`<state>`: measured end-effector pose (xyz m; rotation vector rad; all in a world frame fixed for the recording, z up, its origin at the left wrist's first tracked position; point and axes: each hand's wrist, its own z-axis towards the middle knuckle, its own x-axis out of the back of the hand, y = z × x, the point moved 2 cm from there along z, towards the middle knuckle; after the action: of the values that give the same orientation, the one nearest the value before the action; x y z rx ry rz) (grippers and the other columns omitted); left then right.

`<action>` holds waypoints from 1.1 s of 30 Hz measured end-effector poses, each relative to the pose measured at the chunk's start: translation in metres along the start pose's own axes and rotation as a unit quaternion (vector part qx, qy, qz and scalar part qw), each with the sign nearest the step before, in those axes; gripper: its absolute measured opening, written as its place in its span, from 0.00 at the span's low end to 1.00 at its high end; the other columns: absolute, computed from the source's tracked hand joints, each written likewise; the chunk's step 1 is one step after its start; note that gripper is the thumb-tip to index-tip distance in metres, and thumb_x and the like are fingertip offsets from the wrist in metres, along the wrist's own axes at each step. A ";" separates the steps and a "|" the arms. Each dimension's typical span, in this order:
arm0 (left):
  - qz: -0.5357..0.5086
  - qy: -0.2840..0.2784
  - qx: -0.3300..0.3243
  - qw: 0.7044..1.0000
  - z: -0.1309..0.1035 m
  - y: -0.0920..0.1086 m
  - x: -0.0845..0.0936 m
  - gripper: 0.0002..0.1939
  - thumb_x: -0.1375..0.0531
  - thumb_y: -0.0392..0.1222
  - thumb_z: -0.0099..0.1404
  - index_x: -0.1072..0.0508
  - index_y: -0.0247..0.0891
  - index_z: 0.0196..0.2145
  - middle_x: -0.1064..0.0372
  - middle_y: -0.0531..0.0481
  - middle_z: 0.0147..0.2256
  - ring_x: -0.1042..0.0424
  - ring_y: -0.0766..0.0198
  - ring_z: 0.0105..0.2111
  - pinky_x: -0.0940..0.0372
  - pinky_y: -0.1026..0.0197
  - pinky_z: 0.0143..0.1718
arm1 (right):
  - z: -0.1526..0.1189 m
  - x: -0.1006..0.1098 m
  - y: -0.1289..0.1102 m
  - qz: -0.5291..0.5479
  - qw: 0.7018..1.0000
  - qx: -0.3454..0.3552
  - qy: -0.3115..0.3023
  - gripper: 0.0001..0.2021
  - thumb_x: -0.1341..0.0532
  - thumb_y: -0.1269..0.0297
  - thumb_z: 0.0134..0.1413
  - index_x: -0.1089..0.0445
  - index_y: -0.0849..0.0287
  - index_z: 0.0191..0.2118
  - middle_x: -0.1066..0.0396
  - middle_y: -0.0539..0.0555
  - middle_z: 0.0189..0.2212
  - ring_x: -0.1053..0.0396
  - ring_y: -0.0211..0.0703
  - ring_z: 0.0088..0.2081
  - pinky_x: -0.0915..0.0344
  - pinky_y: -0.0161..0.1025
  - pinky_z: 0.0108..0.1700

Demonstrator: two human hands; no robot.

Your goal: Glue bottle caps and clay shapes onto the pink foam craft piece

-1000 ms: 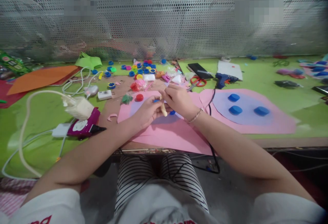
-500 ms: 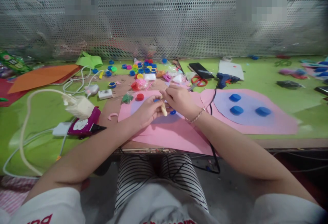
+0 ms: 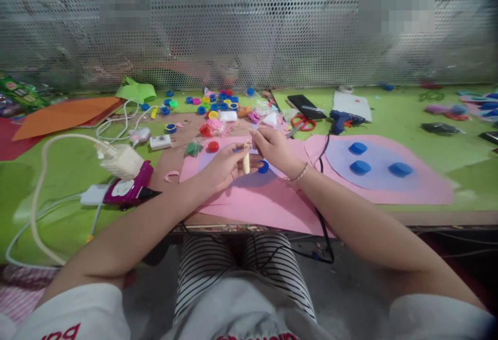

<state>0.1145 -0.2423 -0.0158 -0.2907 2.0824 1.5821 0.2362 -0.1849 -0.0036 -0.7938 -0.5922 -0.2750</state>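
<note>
In my left hand I hold a pale, stick-like piece over the pink sheet. My right hand is just beside it, with bent fingers. Near both hands lies one blue cap.

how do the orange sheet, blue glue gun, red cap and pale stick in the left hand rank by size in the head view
1. Orange sheet
2. Blue glue gun
3. Pale stick and red cap, unranked: they look close, and the left hand partly covers the stick.
</note>
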 end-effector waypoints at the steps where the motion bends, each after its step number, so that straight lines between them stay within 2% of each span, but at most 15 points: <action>1: -0.005 -0.001 -0.003 1.000 0.001 0.000 0.001 0.01 0.47 0.33 0.62 0.36 0.34 0.34 0.28 0.42 0.31 0.26 0.61 0.32 0.32 0.55 0.38 | 0.000 0.000 0.000 0.014 1.000 -0.011 -0.001 0.21 0.53 0.56 0.61 0.45 0.59 0.18 0.44 0.48 0.16 0.45 0.33 0.21 0.48 0.34 0.25; 4: -0.016 0.000 -0.011 1.000 0.002 0.002 0.004 0.02 0.47 0.32 0.63 0.35 0.34 0.34 0.28 0.44 0.30 0.26 0.62 0.31 0.31 0.57 0.37 | -0.002 0.001 -0.001 0.047 0.999 -0.011 0.000 0.15 0.50 0.61 0.59 0.42 0.59 0.22 0.42 0.48 0.19 0.43 0.34 0.23 0.44 0.34 0.27; 7: -0.024 -0.008 -0.021 0.999 0.003 0.005 0.005 0.03 0.48 0.32 0.63 0.34 0.34 0.35 0.28 0.46 0.29 0.26 0.63 0.30 0.31 0.59 0.36 | -0.003 0.001 0.000 0.100 0.994 0.031 0.009 0.04 0.44 0.65 0.54 0.40 0.59 0.30 0.38 0.50 0.27 0.39 0.36 0.29 0.40 0.33 0.29; 8: -0.028 -0.008 -0.024 0.999 0.004 0.006 0.006 0.04 0.48 0.32 0.63 0.34 0.34 0.34 0.28 0.47 0.29 0.26 0.64 0.30 0.31 0.59 0.37 | -0.004 0.001 0.000 0.117 0.992 0.046 0.007 0.04 0.43 0.66 0.53 0.39 0.58 0.33 0.37 0.51 0.30 0.38 0.36 0.31 0.39 0.34 0.30; 10: -0.035 -0.003 -0.026 0.999 0.004 0.008 0.007 0.04 0.48 0.31 0.63 0.34 0.34 0.34 0.29 0.48 0.29 0.26 0.65 0.30 0.31 0.60 0.36 | -0.004 0.001 0.000 0.132 0.989 0.067 -0.002 0.05 0.42 0.66 0.52 0.37 0.58 0.35 0.37 0.53 0.34 0.37 0.37 0.35 0.37 0.34 0.32; 13: -0.032 -0.004 -0.025 0.999 0.005 0.009 0.008 0.05 0.47 0.32 0.62 0.32 0.34 0.35 0.28 0.47 0.30 0.26 0.65 0.30 0.31 0.61 0.35 | -0.003 0.002 0.000 0.119 0.990 0.073 0.004 0.03 0.40 0.65 0.52 0.35 0.57 0.33 0.36 0.53 0.33 0.37 0.38 0.35 0.36 0.35 0.33; 18: -0.022 -0.002 -0.023 1.000 0.005 0.008 0.008 0.06 0.47 0.32 0.62 0.31 0.33 0.36 0.28 0.47 0.30 0.26 0.65 0.29 0.31 0.63 0.34 | -0.002 0.001 0.004 0.142 0.989 0.043 0.026 0.05 0.39 0.64 0.50 0.35 0.58 0.32 0.35 0.52 0.33 0.36 0.38 0.35 0.35 0.36 0.34; 21: -0.022 -0.008 -0.027 0.999 0.005 0.007 0.009 0.06 0.47 0.32 0.62 0.31 0.34 0.36 0.28 0.47 0.31 0.26 0.66 0.29 0.31 0.64 0.33 | -0.002 -0.001 0.008 0.184 0.983 0.018 0.016 0.09 0.37 0.62 0.48 0.34 0.58 0.35 0.34 0.53 0.36 0.35 0.38 0.36 0.35 0.36 0.35; 25: -0.013 -0.007 -0.039 0.999 0.005 0.007 0.009 0.06 0.45 0.32 0.60 0.30 0.35 0.37 0.27 0.48 0.32 0.26 0.66 0.30 0.31 0.63 0.34 | -0.002 -0.001 0.008 0.217 0.976 0.019 0.001 0.10 0.36 0.62 0.48 0.33 0.58 0.37 0.33 0.54 0.38 0.34 0.38 0.39 0.34 0.37 0.38; 33: 0.009 -0.009 -0.061 0.998 0.004 0.008 0.009 0.07 0.43 0.32 0.60 0.29 0.34 0.37 0.27 0.48 0.32 0.26 0.66 0.30 0.32 0.64 0.35 | -0.001 0.000 0.006 0.237 0.971 0.006 -0.020 0.10 0.35 0.62 0.46 0.31 0.58 0.36 0.30 0.53 0.36 0.32 0.38 0.38 0.33 0.38 0.39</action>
<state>0.1041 -0.2348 -0.0147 -0.2988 1.9839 1.7203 0.2395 -0.1818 -0.0080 -0.9047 -0.4241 0.1846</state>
